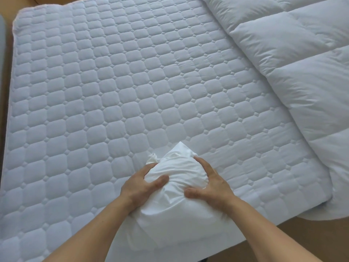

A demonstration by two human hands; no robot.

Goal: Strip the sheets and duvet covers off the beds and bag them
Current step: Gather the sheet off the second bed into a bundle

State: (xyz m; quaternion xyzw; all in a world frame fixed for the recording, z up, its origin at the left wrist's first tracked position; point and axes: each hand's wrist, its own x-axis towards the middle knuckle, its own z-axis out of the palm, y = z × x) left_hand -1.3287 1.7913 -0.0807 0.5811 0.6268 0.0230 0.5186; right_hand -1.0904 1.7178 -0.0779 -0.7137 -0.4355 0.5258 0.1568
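I'm gripping the white fabric bundle [175, 188] with left hand [138, 187] and right hand [212, 184] at the bed's [94, 91] near edge, its contents hidden.

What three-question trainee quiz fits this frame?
1. True or false: the left grip and the right grip both hold the bundle.
2. Where does the duvet lie? A: under the bundle. B: along the bed's right side. C: along the bed's left edge.
3. Fill in: the mattress top shows a ____ pattern of stitched squares.

Key: 1 true; 2 B; 3 quilted.
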